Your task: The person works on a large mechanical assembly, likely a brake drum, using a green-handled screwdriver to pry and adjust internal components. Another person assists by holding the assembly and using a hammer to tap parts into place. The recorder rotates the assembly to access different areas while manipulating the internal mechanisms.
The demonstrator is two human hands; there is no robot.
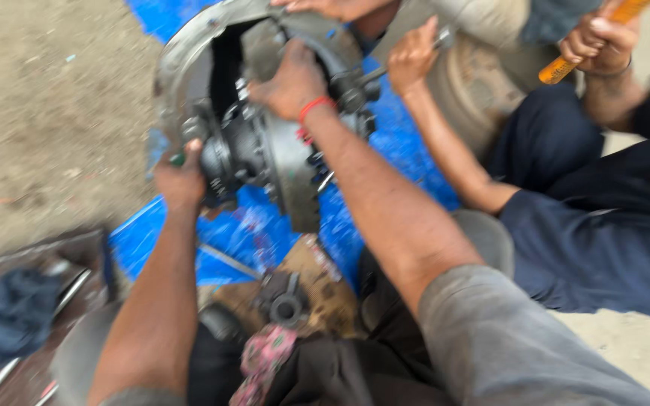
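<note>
Over the blue tarp (265, 233), both your hands are on the greasy metal differential assembly (265, 143), which stands tilted on its edge. Your left hand (180, 177) closes around the dark hub at the assembly's lower left side, fingers wrapped and gripping it. Your right hand (295, 79) lies across the upper part of the assembly, just inside its curved housing rim, fingers curled over the metal in a firm grip; a red band sits on that wrist. To the right of the assembly, a co-worker's hand (413, 56) holds a thin tool against its edge, and the co-worker's other hand (599, 41) grips an orange handle (588, 37) farther off. Below the assembly, a small dark gear part (286, 301) lies near your knees. Motion blur hides finer detail.
</note>
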